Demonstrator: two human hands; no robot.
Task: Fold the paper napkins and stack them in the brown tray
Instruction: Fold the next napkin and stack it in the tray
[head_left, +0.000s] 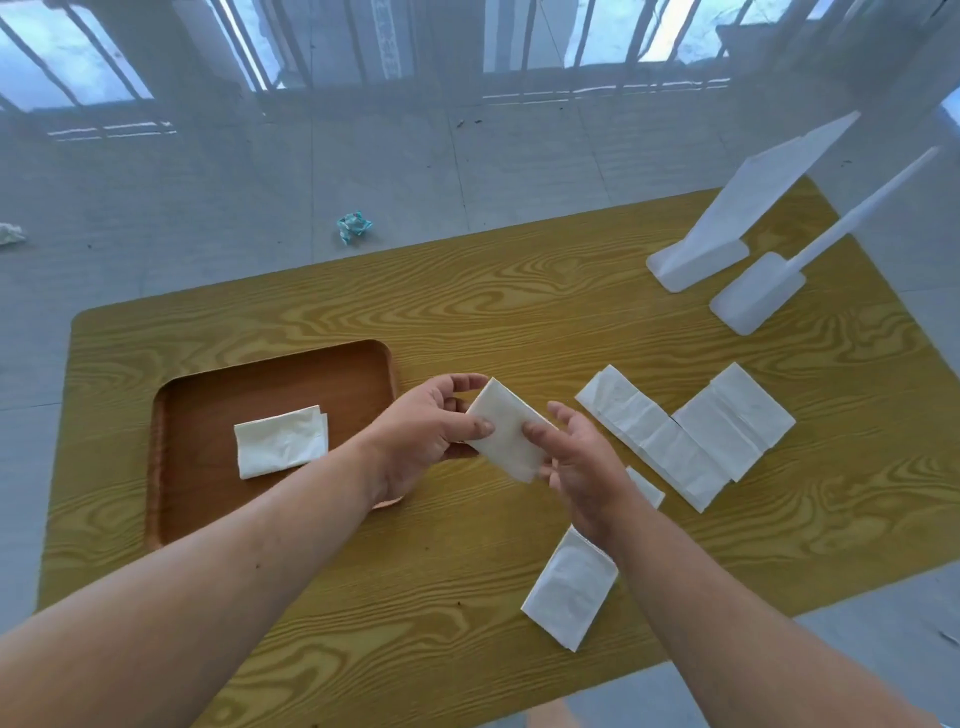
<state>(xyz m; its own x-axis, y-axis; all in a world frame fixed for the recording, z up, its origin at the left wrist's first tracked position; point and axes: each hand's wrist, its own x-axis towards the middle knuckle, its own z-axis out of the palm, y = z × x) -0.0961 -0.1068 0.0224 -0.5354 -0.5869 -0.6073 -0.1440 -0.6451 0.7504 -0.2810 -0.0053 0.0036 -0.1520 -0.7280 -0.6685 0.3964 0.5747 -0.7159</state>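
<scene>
The folded napkin (506, 434) is held clear of the table (467, 291), just right of the brown tray (280, 364), between both hands. The left hand (426, 431) pinches its left edge, thumb on top and fingers curled behind; the right hand (582, 462) is closed lightly on the right edge, thumb on the upper face, the other fingers loosely spread beneath. The piece looks squared and compact, so the step in hand is judged to be finishing the fold and passing it to the tray. One folded napkin (281, 440) already lies in the tray, near its centre, slightly askew. To do this well, press the crease flat before release, keep the layers pinched so they do not spring open, and lay the piece edge to edge on the one below — a skewed base will make the stack lean. Several unfolded napkins (691, 431) remain right of the hands, overlapping, with another napkin (571, 590) nearer, and a further one largely hidden under the right wrist. Two white plastic stands (727, 244) sit at the far right — not in the way.
</scene>
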